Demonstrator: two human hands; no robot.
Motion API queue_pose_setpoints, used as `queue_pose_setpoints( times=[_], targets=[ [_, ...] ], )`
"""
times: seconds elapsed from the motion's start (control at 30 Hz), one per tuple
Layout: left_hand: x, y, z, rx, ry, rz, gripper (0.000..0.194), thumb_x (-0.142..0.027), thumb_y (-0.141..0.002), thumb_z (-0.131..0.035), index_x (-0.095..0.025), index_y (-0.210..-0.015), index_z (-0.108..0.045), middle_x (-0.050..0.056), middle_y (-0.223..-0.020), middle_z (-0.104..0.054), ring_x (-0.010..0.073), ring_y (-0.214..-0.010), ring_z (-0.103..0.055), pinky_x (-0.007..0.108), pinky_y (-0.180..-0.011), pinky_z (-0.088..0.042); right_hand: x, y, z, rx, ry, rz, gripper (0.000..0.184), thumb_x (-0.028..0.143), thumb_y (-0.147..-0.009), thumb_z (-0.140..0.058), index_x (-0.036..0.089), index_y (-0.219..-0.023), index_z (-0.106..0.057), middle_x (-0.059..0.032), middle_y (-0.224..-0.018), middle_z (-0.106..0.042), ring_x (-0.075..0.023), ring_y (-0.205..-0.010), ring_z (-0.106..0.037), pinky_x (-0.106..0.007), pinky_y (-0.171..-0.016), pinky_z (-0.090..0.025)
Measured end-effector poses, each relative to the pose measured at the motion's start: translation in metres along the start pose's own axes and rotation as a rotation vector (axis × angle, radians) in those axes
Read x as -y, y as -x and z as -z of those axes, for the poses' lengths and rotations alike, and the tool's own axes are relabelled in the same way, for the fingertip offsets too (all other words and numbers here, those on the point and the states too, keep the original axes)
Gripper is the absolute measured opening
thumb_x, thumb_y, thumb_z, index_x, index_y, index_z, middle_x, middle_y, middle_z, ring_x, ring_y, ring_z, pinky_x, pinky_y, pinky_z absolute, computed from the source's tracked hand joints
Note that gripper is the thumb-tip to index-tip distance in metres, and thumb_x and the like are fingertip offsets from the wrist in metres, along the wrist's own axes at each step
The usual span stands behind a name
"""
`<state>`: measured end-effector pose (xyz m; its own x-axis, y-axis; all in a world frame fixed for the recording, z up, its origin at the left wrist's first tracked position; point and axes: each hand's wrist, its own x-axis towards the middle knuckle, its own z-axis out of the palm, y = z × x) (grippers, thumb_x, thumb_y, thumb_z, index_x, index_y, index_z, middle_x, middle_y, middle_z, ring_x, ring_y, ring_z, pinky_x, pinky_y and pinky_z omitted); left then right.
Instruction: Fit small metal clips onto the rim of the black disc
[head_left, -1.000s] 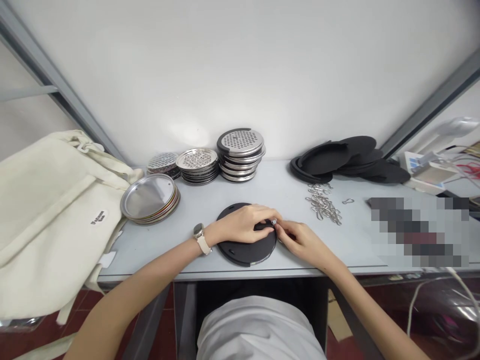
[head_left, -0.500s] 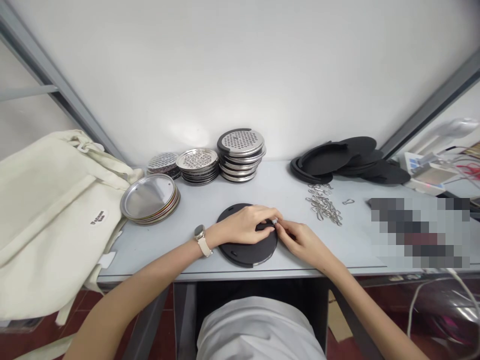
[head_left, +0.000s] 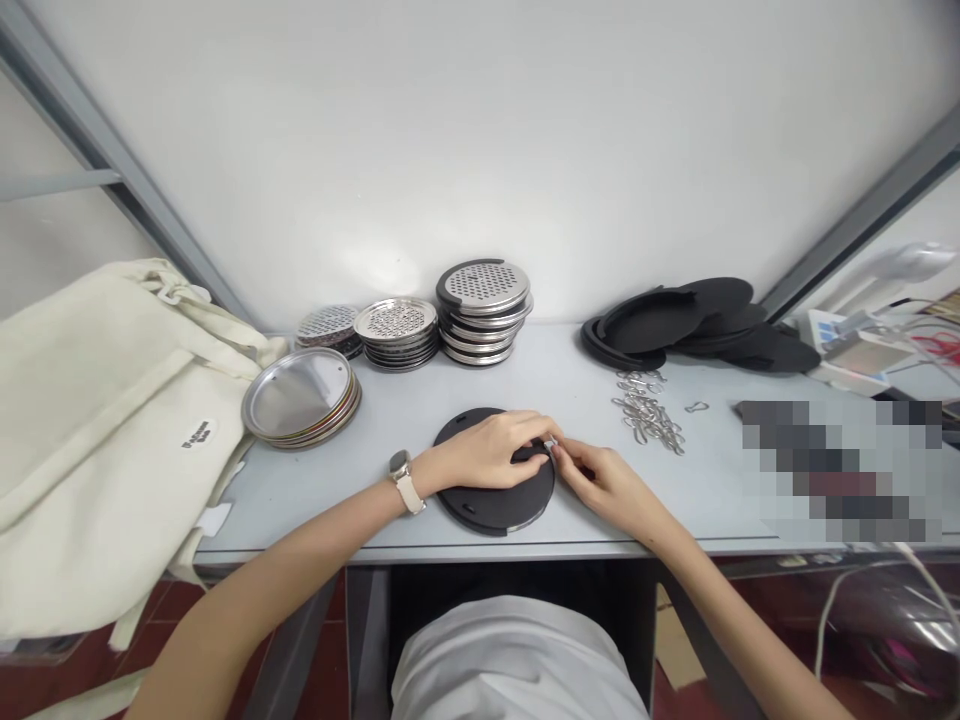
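Note:
A round black disc (head_left: 491, 500) lies flat near the front edge of the grey table (head_left: 420, 420). My left hand (head_left: 487, 450), with a watch on its wrist, rests on the disc's top, fingers curled at its right rim. My right hand (head_left: 600, 480) meets it there from the right, its fingertips pinched on a small metal clip (head_left: 551, 444) at the disc's edge. What the left fingers grip besides the disc is hidden.
A pile of loose metal clips (head_left: 646, 412) lies right of the hands. Black discs (head_left: 675, 320) are heaped at the back right. Stacks of perforated metal plates (head_left: 480, 310) and plain metal plates (head_left: 300, 395) stand at the back left. A cream cloth bag (head_left: 97, 420) hangs over the left edge.

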<state>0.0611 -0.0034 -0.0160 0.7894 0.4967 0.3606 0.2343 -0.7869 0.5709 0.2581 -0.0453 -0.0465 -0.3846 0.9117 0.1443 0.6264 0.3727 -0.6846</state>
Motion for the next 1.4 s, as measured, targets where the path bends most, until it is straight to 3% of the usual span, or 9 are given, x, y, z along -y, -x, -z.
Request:
queue_pose_setpoints(
  times=[0.2,0.43,0.73,1.1,1.27,1.4],
  targets=[
    [-0.0001,0.0002,-0.0055,-0.044,0.049,0.05,0.037,-0.014,-0.081,-0.057,-0.019,-0.117,-0.047,0.008,-0.112,-0.058,0.0146,-0.085,-0.061,0.029,-0.08,-0.05,-0.0003,-0.0007,-0.0015,-0.004,0.063,0.016,0.035,0.038,-0.096,-0.03,0.019,-0.079,-0.055,-0.001,-0.066,-0.059,-0.0144,-0.056,-0.051,-0.025,-0.057,-0.036],
    [-0.0016,0.0006,-0.007,-0.036,0.054,0.061,0.035,-0.013,-0.082,-0.054,-0.019,-0.115,-0.047,0.008,-0.109,-0.059,0.0152,-0.086,-0.062,0.029,-0.079,-0.052,-0.0037,-0.0008,-0.0011,0.008,0.093,-0.002,0.036,0.036,-0.094,-0.033,0.019,-0.064,-0.044,0.0035,-0.054,-0.044,-0.0102,-0.05,-0.039,-0.023,-0.049,-0.029],
    [-0.0044,-0.0002,-0.0059,-0.016,-0.031,0.031,0.032,-0.01,-0.083,-0.052,-0.017,-0.113,-0.047,0.008,-0.107,-0.061,0.0173,-0.093,-0.061,0.029,-0.082,-0.05,0.0002,-0.0003,-0.0008,-0.006,0.102,-0.045,0.033,0.035,-0.092,-0.035,0.019,-0.062,-0.039,0.0052,-0.053,-0.039,-0.0095,-0.049,-0.035,-0.023,-0.05,-0.026],
    [-0.0058,-0.0008,-0.0041,-0.012,-0.043,0.017,0.03,-0.007,-0.082,-0.051,-0.016,-0.11,-0.048,0.008,-0.103,-0.061,0.0176,-0.092,-0.06,0.028,-0.081,-0.048,0.0009,0.001,-0.0033,-0.062,0.062,-0.029,0.025,0.034,-0.093,-0.036,0.02,-0.075,-0.046,0.004,-0.058,-0.047,-0.0112,-0.051,-0.041,-0.024,-0.052,-0.031],
    [-0.0062,-0.0009,-0.003,0.005,-0.035,0.012,0.028,-0.008,-0.083,-0.05,-0.017,-0.109,-0.049,0.008,-0.103,-0.061,0.0181,-0.093,-0.059,0.03,-0.084,-0.047,0.0001,0.0003,-0.005,-0.115,0.045,-0.026,0.021,0.032,-0.092,-0.039,0.023,-0.074,-0.037,0.0054,-0.058,-0.044,-0.0119,-0.051,-0.041,-0.024,-0.051,-0.033],
    [-0.0066,-0.0007,-0.0022,0.011,-0.036,0.013,0.028,-0.008,-0.083,-0.049,-0.017,-0.11,-0.049,0.007,-0.103,-0.061,0.0182,-0.095,-0.059,0.029,-0.086,-0.046,0.0001,-0.0015,-0.0048,-0.178,0.092,0.054,0.02,0.029,-0.092,-0.041,0.023,-0.073,-0.038,0.0014,-0.066,-0.048,-0.0157,-0.063,-0.047,-0.028,-0.061,-0.039]
  ],
)
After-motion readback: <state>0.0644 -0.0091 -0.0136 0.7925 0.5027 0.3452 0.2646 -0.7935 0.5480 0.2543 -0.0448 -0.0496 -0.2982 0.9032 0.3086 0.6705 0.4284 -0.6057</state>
